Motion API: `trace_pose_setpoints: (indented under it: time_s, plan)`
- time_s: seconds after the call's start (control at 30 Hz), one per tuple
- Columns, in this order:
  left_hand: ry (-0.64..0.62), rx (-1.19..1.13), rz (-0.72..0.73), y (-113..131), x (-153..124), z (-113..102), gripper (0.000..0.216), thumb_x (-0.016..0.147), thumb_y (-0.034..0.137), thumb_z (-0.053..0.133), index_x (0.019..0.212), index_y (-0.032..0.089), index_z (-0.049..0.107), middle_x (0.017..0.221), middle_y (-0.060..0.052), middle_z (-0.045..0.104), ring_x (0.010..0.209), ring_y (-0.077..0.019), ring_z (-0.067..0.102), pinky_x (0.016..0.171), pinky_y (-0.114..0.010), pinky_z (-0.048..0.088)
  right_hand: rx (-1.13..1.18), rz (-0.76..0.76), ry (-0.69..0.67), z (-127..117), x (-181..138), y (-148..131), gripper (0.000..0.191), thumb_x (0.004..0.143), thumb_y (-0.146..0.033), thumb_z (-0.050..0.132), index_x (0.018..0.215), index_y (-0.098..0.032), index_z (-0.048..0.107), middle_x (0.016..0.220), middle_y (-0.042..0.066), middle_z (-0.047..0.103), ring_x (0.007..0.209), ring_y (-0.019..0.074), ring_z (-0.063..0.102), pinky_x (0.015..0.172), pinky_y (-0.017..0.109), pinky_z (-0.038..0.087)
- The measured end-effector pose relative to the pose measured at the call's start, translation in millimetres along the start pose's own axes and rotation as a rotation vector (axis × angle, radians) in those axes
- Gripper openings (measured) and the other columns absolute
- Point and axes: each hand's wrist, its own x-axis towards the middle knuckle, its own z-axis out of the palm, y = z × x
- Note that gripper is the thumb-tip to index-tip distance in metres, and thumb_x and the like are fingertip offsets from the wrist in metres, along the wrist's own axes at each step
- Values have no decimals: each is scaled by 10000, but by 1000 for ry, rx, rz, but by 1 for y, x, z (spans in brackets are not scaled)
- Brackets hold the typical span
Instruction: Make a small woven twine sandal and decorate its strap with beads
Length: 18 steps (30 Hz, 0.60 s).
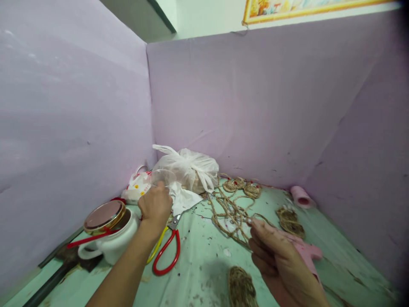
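Green tabletop | left hand at clear plastic cup, grip hidden, can't tell | right hand: thumb and finger pinched together, contents unclear; tangled jute cord just beyond, leftward, nearer this hand

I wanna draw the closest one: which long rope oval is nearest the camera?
The bottom oval, at the picture's lower edge; the other oval lies farther back, near the pink roll.

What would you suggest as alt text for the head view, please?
A person's left hand is at a clear cup, its grip hidden, while the half-curled right hand is beside tangled twine and a pink tool. Scissors, a mug and a white bag sit on a green table between lilac walls.
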Motion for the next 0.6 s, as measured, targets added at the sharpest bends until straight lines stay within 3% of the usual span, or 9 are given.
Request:
trace_pose_setpoints:
  time_s: [0.1,0.17,0.27,0.33,0.43,0.6]
  plan:
    - [40,6,183,11,-37,-17,200,808,248,402,800,193,594,724,-90,658,679,-280,630,581,-354,426,-118,-86,55,-5,0,-8,359,561,-405,756,612,-178,482,464,-118,230,410,33,106,335,149,105]
    - [209,6,449,13,-66,-20,179,772,174,422,740,201,597,621,-61,610,600,-256,596,556,-350,423,-292,-165,103,-7,-1,-8,322,604,-449,708,673,-172,558,451,-107,266,396,36,153,343,154,126]
    - [375,-141,727,8,-106,-9,179,726,125,444,667,206,592,538,-34,552,523,-221,538,528,-336,430,-653,-287,101,-5,-3,-2,281,655,-443,644,690,-165,624,458,-65,367,415,63,281,372,177,219]
    - [458,-225,868,3,-124,3,187,744,139,432,744,183,614,541,-32,562,518,-192,533,636,-359,464,-866,-312,24,-2,-6,3,247,688,-413,604,683,-168,641,466,-47,398,442,89,335,401,200,261]
    - [510,-288,917,-6,-137,17,222,760,90,392,725,185,589,472,11,519,451,-146,505,688,-340,464,-1086,-316,-52,1,-8,9,248,753,-392,526,728,-180,654,450,-53,370,424,98,331,390,209,243]
    - [420,-344,1028,-17,-132,21,206,763,64,435,827,185,588,523,27,579,508,-128,579,719,-297,480,-1274,-509,-23,-3,-10,7,209,790,-340,507,762,-195,656,449,-37,467,405,105,414,346,201,234]
